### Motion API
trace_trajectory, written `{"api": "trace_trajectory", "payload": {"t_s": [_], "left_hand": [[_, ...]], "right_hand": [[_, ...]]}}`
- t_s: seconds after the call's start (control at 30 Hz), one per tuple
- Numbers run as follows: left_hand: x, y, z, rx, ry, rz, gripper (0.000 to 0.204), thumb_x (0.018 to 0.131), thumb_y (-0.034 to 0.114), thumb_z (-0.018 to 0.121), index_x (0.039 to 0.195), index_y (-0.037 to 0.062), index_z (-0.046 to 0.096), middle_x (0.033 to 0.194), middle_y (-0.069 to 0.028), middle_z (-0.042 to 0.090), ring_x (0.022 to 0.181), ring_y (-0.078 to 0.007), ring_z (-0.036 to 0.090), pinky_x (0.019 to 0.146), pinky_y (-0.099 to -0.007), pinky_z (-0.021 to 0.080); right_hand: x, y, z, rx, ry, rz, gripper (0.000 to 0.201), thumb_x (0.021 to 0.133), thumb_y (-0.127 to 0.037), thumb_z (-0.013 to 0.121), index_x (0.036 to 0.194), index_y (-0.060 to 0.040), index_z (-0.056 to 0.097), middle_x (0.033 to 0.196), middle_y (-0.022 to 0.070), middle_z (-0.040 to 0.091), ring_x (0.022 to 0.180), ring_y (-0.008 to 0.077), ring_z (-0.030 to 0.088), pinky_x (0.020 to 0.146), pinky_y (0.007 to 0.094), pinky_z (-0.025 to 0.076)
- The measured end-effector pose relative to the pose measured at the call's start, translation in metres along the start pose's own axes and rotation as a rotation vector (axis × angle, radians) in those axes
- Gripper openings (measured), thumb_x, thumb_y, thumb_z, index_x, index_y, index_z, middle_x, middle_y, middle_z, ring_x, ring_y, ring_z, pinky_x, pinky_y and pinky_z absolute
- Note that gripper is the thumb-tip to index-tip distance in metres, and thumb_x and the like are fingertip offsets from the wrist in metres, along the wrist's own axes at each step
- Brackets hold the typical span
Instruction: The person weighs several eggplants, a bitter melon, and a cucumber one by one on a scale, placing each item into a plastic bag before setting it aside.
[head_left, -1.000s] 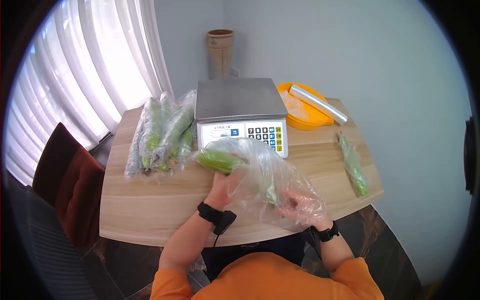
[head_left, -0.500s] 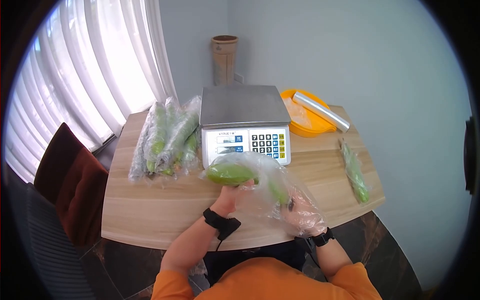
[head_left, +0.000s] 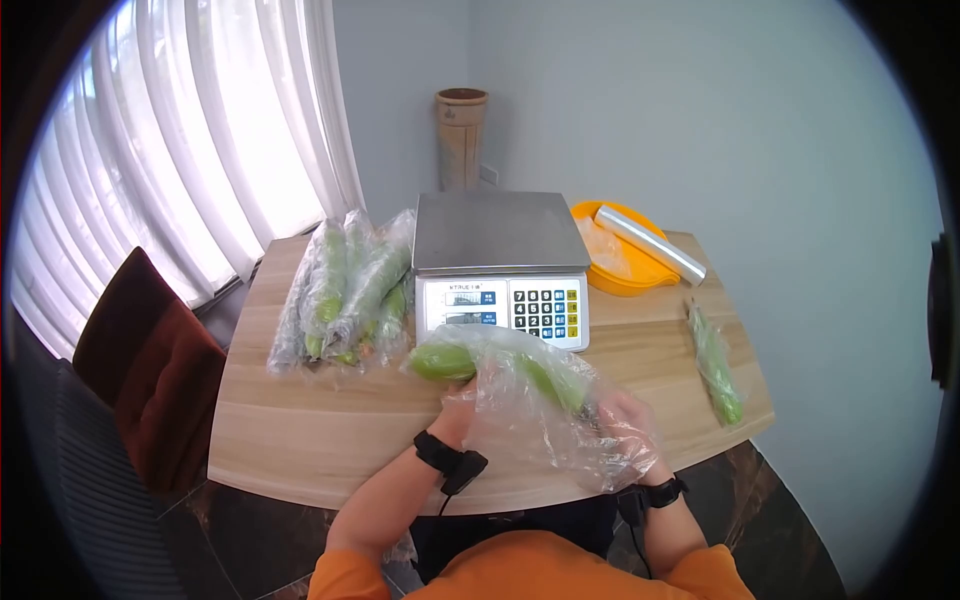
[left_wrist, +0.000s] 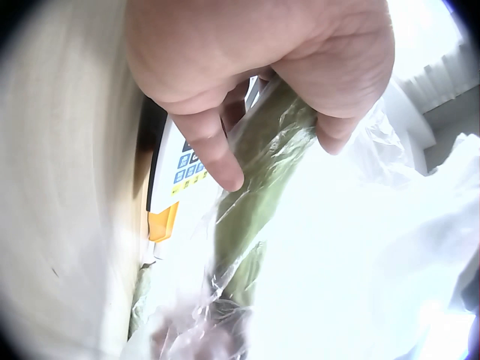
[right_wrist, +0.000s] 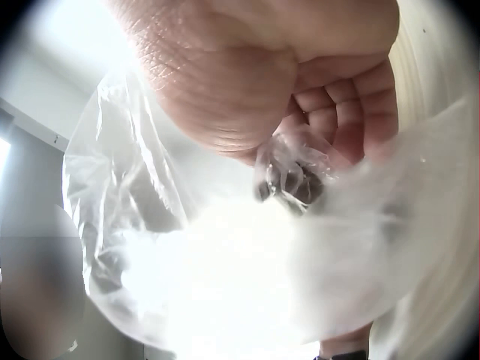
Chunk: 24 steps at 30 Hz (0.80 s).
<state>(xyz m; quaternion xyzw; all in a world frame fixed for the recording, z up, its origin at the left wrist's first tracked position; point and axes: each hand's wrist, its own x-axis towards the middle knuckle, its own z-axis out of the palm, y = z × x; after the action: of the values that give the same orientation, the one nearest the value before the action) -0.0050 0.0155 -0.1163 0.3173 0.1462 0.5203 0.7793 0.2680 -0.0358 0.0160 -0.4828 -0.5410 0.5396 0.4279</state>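
A long, smooth green vegetable [head_left: 440, 362] lies across both hands in front of the scale, with a thin clear plastic bag [head_left: 530, 430] draped over most of it. My left hand [head_left: 458, 412] grips it near its left end; in the left wrist view, thumb and fingers straddle the vegetable [left_wrist: 259, 195]. Loose film covers my right hand [head_left: 625, 425], which holds the dark far end. Curled fingers close around that dark end [right_wrist: 304, 184] through crumpled plastic in the right wrist view. Glare whitens much of the bag there.
A scale [head_left: 500, 235] with a keypad stands behind the hands. Several wrapped green vegetables [head_left: 345, 285] lie to its left. An orange basin [head_left: 625, 283] bearing a roll of plastic [head_left: 650, 243] sits at the back right. One more wrapped vegetable [head_left: 715, 370] lies near the right edge.
Table and scale sit lower in the head view. The bag over the vegetable has flattened, and the vegetable's right part shows more plainly through it. Both hands keep their hold.
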Motion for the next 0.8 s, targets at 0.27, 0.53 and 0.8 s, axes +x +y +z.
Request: {"api": "trace_trajectory", "payload": {"t_s": [0.27, 0.53, 0.8], "left_hand": [[-0.006, 0.007, 0.014, 0.447, 0.077, 0.071, 0.04, 0.097, 0.013, 0.048, 0.135, 0.0023, 0.042, 0.129, -0.0105, 0.051, 0.116, -0.0227, 0.052, 0.102, -0.0366, 0.04], [-0.006, 0.0, 0.006, 0.481, 0.202, 0.186, 0.043, 0.096, 0.014, 0.047, 0.136, -0.0007, 0.041, 0.131, -0.0119, 0.05, 0.118, -0.0244, 0.05, 0.106, -0.0373, 0.035], [-0.012, 0.021, 0.018, 0.864, 0.322, 0.266, 0.046, 0.098, 0.028, 0.047, 0.135, 0.0018, 0.041, 0.124, -0.0104, 0.053, 0.111, -0.0225, 0.052, 0.098, -0.0373, 0.042]], "right_hand": [[-0.005, 0.016, -0.005, -0.176, 0.016, -0.186, 0.03, 0.081, -0.011, 0.069, 0.107, 0.0025, 0.062, 0.099, 0.0062, 0.063, 0.091, 0.0171, 0.058, 0.082, 0.0301, 0.048], [-0.011, -0.012, 0.013, -0.497, 0.044, -0.799, 0.032, 0.08, -0.008, 0.067, 0.109, -0.0004, 0.06, 0.101, 0.0153, 0.063, 0.095, 0.0308, 0.06, 0.08, 0.0356, 0.05], [-0.004, -0.006, 0.013, -0.663, 0.295, -0.865, 0.014, 0.07, 0.004, 0.063, 0.083, -0.0028, 0.064, 0.085, 0.014, 0.065, 0.076, 0.0334, 0.062, 0.068, 0.0372, 0.051]]}}
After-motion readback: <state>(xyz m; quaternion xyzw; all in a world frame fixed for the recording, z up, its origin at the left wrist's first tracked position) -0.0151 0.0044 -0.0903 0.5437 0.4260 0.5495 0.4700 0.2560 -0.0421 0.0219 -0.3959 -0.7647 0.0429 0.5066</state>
